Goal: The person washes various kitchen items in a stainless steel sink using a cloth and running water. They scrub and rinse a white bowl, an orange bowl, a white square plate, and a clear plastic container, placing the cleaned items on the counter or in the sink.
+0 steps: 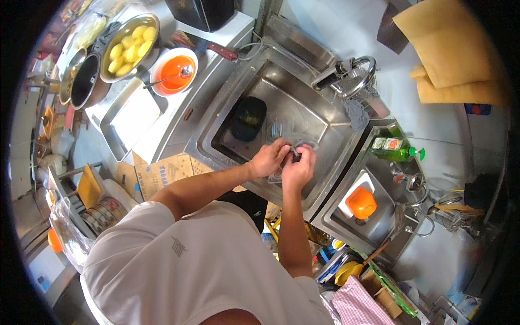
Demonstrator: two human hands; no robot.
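Both my hands meet over a stainless steel sink (292,87). My left hand (268,159) and my right hand (300,164) hold a small dark item (295,153) between their fingers; its kind is hard to tell. Below and beyond the hands, clear plastic containers or packaging (302,140) lie in the basin. A dark rounded object, perhaps a bowl or a melon (249,118), rests at the basin's left side. The faucet (331,75) stands at the far right corner, with a grey cloth (357,113) near it.
On the left counter are a metal bowl of peeled potatoes (106,61), a white bowl of orange liquid (195,67), a metal tray (106,134) and a knife (222,51). A smaller sink (333,221) at right holds an orange container (361,203), beside a green soap bottle (392,153).
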